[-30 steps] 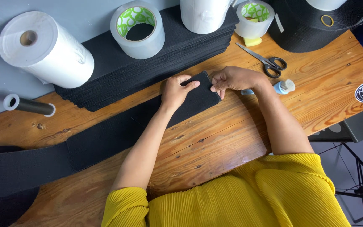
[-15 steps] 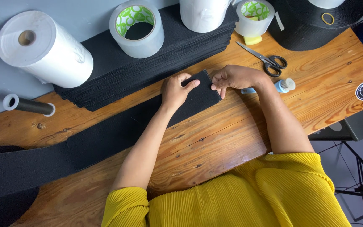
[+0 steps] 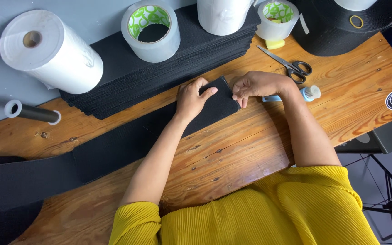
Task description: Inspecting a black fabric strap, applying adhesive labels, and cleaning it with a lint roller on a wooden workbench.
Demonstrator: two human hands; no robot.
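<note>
The left hand (image 3: 191, 97) lay palm-down on the end of a long black fabric strip (image 3: 114, 149), its grip spread flat, the forefinger and thumb pressing the cloth onto the bench. The right hand (image 3: 257, 85) met the same end from the other side, its grip drawn together, thumb and forefinger pinching the corner of the strip's short edge. That end lay near the middle of the wooden plank bench (image 3: 259, 136); from there the strip ran diagonally toward the left edge of the view, where it broadened and passed out of sight.

Just behind the left hand sat a low stack of black fabric sheets (image 3: 128, 77), carrying a wide roll of clear tape with a green-patterned core (image 3: 151, 30). A large roll of white paper (image 3: 51, 52) lay on its side to the left, a dark tube with white end caps (image 3: 31, 112) below it. Beyond the right hand rested black-handled scissors (image 3: 289, 66) and, touching the right wrist, a small light-blue tool with a white tip (image 3: 307, 93). A second, smaller tape roll (image 3: 275, 19) stood beside a yellow block (image 3: 275, 44).
</note>
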